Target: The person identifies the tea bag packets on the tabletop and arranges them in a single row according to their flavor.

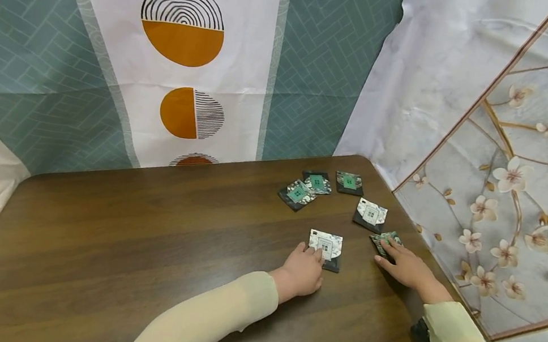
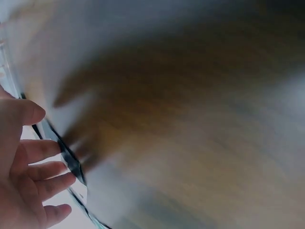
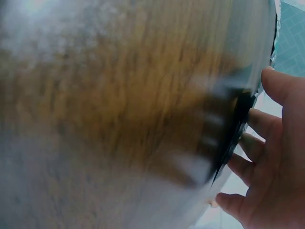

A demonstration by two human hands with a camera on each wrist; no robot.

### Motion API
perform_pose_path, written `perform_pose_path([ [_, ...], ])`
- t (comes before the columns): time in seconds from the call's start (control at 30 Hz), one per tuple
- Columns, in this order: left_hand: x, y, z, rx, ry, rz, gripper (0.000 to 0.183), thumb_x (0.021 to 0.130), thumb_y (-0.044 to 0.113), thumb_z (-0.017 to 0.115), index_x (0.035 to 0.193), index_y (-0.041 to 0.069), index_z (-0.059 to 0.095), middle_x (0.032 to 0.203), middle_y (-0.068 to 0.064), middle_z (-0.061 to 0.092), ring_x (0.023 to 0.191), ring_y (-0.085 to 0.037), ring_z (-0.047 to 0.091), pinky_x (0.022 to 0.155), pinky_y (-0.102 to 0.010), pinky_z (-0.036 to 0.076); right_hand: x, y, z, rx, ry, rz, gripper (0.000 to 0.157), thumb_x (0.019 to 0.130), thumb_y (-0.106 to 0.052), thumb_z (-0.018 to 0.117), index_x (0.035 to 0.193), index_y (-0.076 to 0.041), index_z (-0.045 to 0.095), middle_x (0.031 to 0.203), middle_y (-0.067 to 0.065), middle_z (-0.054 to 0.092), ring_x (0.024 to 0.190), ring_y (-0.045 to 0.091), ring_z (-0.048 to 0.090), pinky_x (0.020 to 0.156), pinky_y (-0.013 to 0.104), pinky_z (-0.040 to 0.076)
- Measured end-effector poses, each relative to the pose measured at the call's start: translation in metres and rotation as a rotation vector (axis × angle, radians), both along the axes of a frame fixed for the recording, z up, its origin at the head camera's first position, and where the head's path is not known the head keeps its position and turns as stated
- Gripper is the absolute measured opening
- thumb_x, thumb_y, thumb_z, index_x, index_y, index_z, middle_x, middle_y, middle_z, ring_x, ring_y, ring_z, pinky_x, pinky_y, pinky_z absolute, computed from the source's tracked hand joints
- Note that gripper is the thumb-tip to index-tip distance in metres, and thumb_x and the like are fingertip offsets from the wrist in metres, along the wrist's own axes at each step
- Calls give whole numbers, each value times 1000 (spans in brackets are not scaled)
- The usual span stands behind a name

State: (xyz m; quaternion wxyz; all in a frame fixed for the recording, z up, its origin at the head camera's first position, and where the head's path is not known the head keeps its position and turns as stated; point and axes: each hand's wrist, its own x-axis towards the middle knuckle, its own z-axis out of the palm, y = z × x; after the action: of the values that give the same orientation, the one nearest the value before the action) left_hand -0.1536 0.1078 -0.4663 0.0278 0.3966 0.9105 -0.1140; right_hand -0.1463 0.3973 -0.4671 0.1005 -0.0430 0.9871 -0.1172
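In the head view my left hand (image 1: pixel 300 270) rests its fingers on the near left part of a flat square sachet (image 1: pixel 332 248), white patterned with a dark lower band. Over to the right, my right hand (image 1: pixel 409 269) lies with its fingers on a green-patterned sachet (image 1: pixel 377 241), covering much of it. The left wrist view shows the left fingers (image 2: pixel 50 183) loosely spread at the sachet's dark edge (image 2: pixel 72 162). Spread fingers (image 3: pixel 252 148) of the right hand meet a dark sachet edge (image 3: pixel 242 114) in the right wrist view. Neither hand visibly pinches anything.
Beyond the hands lie another white sachet (image 1: pixel 370 215) and green-labelled ones: one far right (image 1: pixel 349 183), plus a back one (image 1: pixel 317 182) meeting a nearer one (image 1: pixel 297 195). Patterned curtains (image 1: pixel 317 68) border the brown table (image 1: pixel 117 231). A small dark object (image 1: pixel 420 331) shows beside the right sleeve.
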Motion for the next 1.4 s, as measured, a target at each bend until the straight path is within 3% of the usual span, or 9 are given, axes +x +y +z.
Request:
perform_pose_path([
  [0.13,-4,-19,0,13,-25,14,49,102,43,52,145,20,60,157,4,52,138,-13,54,117,-34,42,-1,-3,0,39,-1,-12,71,104,-49,50,154,0,42,160,33,35,142,59,40,110,81,27],
  [0.27,-9,-37,-2,26,-21,13,50,102,42,53,146,20,59,158,5,51,139,-13,54,117,-35,43,-2,-3,0,38,-14,-23,73,104,-51,48,156,-1,38,161,34,30,143,59,38,111,85,16],
  [0.4,-13,-53,-1,41,-34,24,51,101,40,55,147,19,58,159,3,51,141,-14,54,118,-36,44,-4,-2,0,16,-12,-22,76,104,-53,48,158,0,35,163,34,27,147,57,32,111,86,12],
  [0.57,-15,-71,3,46,-84,53,52,102,39,55,148,17,56,161,1,48,144,-16,52,120,-37,42,-4,-2,3,21,-1,-17,78,104,-52,48,157,2,34,162,35,28,149,55,29,111,86,15],
  [0.87,-17,-107,-1,121,-102,88,50,101,34,58,145,11,59,159,-4,51,142,-20,54,118,-39,45,-1,-2,6,21,-33,-27,75,104,-53,46,153,4,42,158,38,32,144,60,33,109,86,17],
  [0.9,-20,-114,-8,143,-82,78,50,101,35,56,145,11,59,159,-5,50,141,-20,55,117,-40,45,0,-2,6,22,-33,-24,75,104,-53,46,153,3,42,158,38,33,144,60,34,109,86,18],
  [1.1,-16,-152,-3,200,-130,125,50,101,30,59,144,6,59,159,-10,49,142,-26,54,118,-43,45,1,-2,4,18,-8,4,72,105,-49,47,152,4,42,156,38,36,141,61,38,106,84,27],
  [1.13,-13,-157,4,196,-163,147,50,100,28,61,144,4,58,159,-12,49,143,-27,53,119,-44,44,1,-2,3,15,-3,6,71,105,-49,48,152,5,43,156,38,36,140,61,39,106,84,28],
  [1.4,-14,-188,2,224,-203,185,54,100,33,61,145,3,57,160,-15,47,145,-33,51,119,-45,43,4,1,0,-5,16,12,70,105,-48,49,151,5,45,156,38,36,140,60,40,103,84,31],
])
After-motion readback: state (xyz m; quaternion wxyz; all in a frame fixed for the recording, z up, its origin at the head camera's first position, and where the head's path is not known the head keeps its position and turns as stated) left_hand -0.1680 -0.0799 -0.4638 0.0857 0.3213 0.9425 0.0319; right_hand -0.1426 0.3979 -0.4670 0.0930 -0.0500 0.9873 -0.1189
